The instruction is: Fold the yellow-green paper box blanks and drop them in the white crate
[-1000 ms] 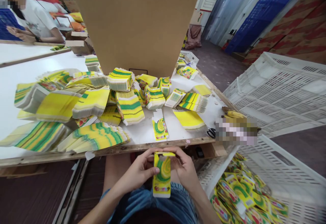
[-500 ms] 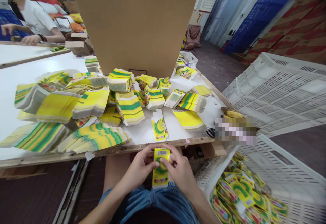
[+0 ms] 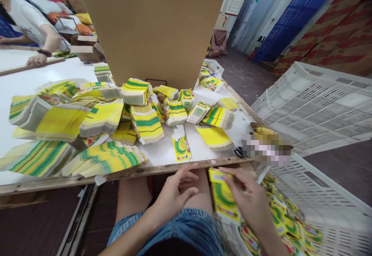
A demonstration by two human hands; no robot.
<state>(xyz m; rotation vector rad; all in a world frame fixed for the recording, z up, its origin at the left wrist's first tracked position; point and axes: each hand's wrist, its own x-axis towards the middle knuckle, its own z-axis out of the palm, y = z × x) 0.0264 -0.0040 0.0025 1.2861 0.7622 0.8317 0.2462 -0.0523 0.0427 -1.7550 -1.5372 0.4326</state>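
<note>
My right hand (image 3: 252,197) grips a small yellow-and-green printed carton (image 3: 223,194) by its upper edge, over the near rim of a white crate (image 3: 325,194) at the lower right. My left hand (image 3: 178,190) hovers above my lap, fingers apart, holding nothing. Just beyond it on the table, one flat carton (image 3: 181,147) lies with its white flap pointing away from me. Behind that, bundles of flat yellow-and-green cartons (image 3: 147,124) are heaped across the table (image 3: 162,153). Several similar filled-looking packs (image 3: 290,225) lie in the white crate.
A large brown cardboard sheet (image 3: 154,27) stands upright behind the bundles. Black-handled scissors (image 3: 240,152) and bananas (image 3: 263,130) lie at the table's right corner. Another white crate (image 3: 316,104) stands at right. A co-worker's hand (image 3: 37,59) rests on the far-left table.
Both hands were on the carton over my lap. My left hand has let go, and my right hand has carried the carton rightward to the crate. The co-worker's arm has shifted.
</note>
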